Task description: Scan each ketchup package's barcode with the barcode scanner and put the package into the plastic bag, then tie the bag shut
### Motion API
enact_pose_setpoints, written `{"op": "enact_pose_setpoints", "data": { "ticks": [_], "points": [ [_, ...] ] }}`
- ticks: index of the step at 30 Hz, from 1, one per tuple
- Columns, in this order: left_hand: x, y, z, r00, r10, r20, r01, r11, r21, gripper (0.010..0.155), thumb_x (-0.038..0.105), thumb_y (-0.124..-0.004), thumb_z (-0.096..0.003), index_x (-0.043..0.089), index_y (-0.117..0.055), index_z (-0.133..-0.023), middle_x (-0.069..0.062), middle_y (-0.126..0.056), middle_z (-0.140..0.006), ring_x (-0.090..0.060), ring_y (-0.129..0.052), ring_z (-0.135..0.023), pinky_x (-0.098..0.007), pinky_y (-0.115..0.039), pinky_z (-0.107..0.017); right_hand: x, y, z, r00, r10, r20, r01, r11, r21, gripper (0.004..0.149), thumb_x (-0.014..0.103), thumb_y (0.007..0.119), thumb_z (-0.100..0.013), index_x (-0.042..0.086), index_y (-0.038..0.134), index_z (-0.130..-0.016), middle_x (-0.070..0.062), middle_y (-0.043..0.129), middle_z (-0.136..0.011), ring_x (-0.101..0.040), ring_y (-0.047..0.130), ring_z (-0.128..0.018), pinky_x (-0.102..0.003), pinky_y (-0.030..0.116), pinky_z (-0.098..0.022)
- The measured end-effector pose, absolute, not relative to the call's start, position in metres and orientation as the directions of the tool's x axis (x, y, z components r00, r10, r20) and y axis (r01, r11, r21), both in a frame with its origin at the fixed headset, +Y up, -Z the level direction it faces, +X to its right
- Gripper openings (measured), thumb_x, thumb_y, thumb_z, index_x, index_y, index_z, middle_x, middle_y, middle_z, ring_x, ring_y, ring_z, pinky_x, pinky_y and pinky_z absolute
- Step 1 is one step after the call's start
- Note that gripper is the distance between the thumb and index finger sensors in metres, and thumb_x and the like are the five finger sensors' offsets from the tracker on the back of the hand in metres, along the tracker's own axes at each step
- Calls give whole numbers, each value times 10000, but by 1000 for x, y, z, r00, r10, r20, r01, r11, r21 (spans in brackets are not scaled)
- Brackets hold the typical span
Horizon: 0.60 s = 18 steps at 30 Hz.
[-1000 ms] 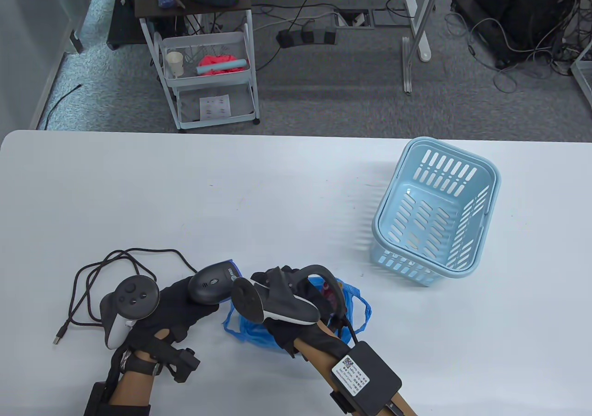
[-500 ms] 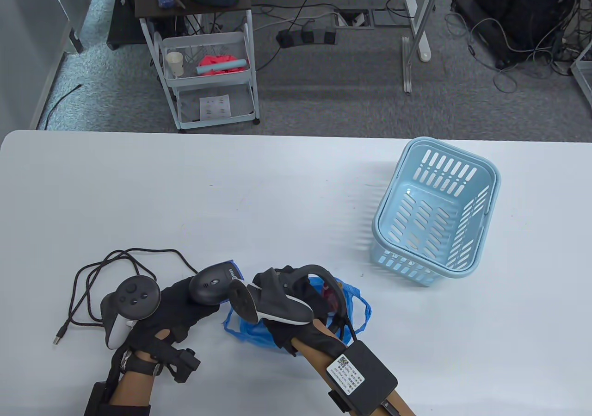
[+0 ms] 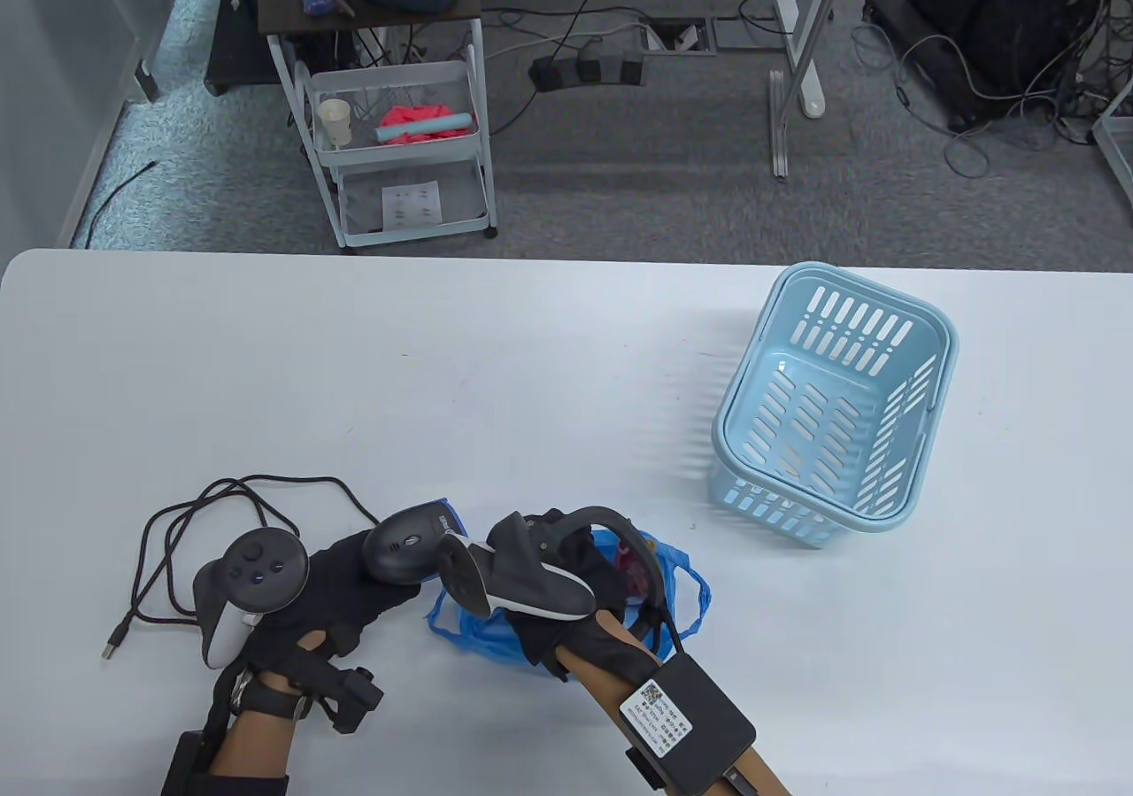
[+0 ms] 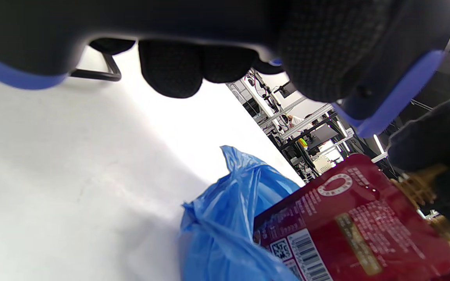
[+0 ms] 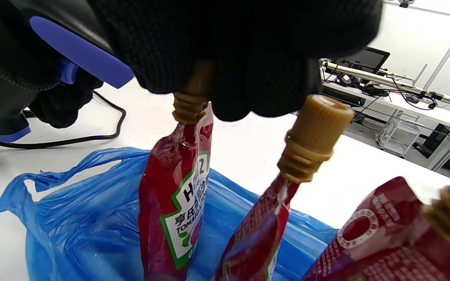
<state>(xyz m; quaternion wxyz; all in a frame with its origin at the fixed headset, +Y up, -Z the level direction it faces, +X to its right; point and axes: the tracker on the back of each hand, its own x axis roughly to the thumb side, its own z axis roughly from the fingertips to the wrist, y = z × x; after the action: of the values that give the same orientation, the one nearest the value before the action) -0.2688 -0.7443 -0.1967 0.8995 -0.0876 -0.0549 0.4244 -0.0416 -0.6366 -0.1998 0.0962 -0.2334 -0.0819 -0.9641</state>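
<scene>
Scanning pouches over bag, lower centre of frame

Left hand gripping barcode scanner; right hand pinching ketchup pouches by caps, edged slightly closer above plastic bag.

right hand edged slightly left — toward barcode scanner

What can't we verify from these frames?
- Table view: ketchup packages and the plastic bag mouth, mostly hidden under the right hand and its tracker.
- Left wrist view: the barcode, cut off by the bottom edge.
- Right wrist view: how many ketchup packages are held; fingers cover the caps.
</scene>
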Motion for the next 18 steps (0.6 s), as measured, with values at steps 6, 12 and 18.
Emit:
{"op": "enact_pose_setpoints", "data": {
  "ticks": [6, 12, 18],
  "points": [
    [-269, -744, -197, 634, 773, 25, -754, 625, -204, 495, 500, -893, -418, 313, -832, -872, 39, -885, -837, -289, -980, -730, -511, -772, -630, -40, -632, -199, -880, -116, 461, 195, -972, 128, 473, 292, 831, -496, 115, 754, -928, -151, 896, -804, -351, 906, -636, -414, 790, -415],
    [-269, -744, -196, 637, 771, 27, -752, 628, -203, 495, 499, -893, -418, 311, -834, -872, 38, -886, -836, -290, -979, -729, -511, -772, -629, -34, -614, -197, -890, -65, 451, 117, -989, 89, 500, 310, 827, -498, 116, 734, -949, -162, 878, -833, -366, 892, -663, -426, 785, -433],
    [-269, -744, -196, 637, 770, 25, -752, 629, -200, 495, 500, -893, -417, 314, -833, -872, 40, -886, -836, -289, -981, -728, -512, -773, -628, -12, -590, -194, -903, 13, 429, -3, -1000, 23, 522, 357, 790, -513, 113, 714, -969, -172, 854, -868, -386, 869, -706, -457, 772, -476]
  ]
}}
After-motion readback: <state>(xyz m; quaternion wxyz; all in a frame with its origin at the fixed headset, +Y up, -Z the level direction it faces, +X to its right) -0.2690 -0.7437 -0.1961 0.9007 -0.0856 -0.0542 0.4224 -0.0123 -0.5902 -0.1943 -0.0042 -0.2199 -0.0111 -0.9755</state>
